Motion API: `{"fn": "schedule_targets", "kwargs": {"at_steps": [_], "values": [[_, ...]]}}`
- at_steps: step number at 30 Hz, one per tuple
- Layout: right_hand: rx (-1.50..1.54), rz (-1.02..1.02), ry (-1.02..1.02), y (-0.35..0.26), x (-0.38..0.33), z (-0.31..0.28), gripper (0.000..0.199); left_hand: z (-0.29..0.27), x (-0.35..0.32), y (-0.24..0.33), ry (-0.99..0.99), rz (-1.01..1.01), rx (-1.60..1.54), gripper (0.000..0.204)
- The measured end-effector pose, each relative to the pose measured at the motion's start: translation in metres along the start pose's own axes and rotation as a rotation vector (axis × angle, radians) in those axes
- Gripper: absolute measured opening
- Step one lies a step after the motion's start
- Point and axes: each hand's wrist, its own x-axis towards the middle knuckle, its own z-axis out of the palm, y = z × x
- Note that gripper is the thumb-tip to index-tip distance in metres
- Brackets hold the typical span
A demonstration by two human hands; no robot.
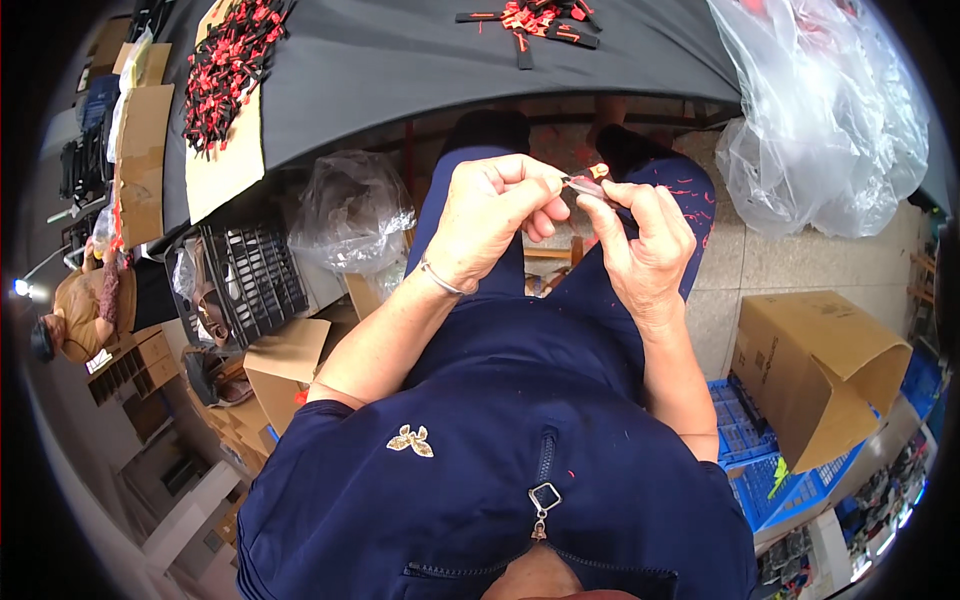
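Observation:
Over my lap, my left hand (497,208) and my right hand (648,242) meet fingertip to fingertip. My left thumb and forefinger pinch the dark end of a small piece, too small to make out. Between my right thumb and fingers is a slim, pale, pointed thing (586,187), its kind unclear, with a bit of orange-red showing just above it. On the black-covered table in front of me lies a loose cluster of black strips with red parts (540,22). A dense heap of similar black and red pieces (232,75) rests on a cardboard sheet (228,185) to the left.
A large clear plastic bag (815,130) hangs at the table's right. Below it, an open carton (815,370) sits on blue crates (745,425). At left are a black crate (255,275), another plastic bag (352,210) and cartons (285,360). Another person (95,305) works far left.

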Motion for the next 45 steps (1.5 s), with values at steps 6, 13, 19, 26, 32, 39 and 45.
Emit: {"fn": "schedule_targets", "kwargs": {"at_steps": [6,13,19,26,32,39,45], "values": [[0.252,0.21,0.042,0.002,-0.001,0.005,0.015,-0.003,0.003,0.002,-0.007,-0.035,0.02,0.015],[0.157,0.258,-0.063,-0.005,0.007,0.009,0.015,-0.023,0.003,0.005,0.038,0.026,0.075,0.016],[0.442,0.499,-0.042,-0.001,0.006,0.017,0.014,-0.147,0.019,0.064,0.19,0.493,-0.497,0.024],[0.484,0.563,-0.044,-0.001,0.015,0.032,0.015,-0.128,0.065,0.072,0.468,0.501,0.113,0.034],[0.467,0.537,-0.035,0.007,0.021,0.031,0.016,-0.096,0.121,0.065,0.417,1.082,1.253,0.018],[0.5,0.574,-0.023,0.009,0.02,0.03,0.015,-0.097,0.132,0.066,0.372,1.127,1.449,0.01],[0.496,0.541,0.004,-0.001,0.032,0.023,0.016,-0.067,0.088,0.073,0.3,0.387,0.675,0.015]]}}
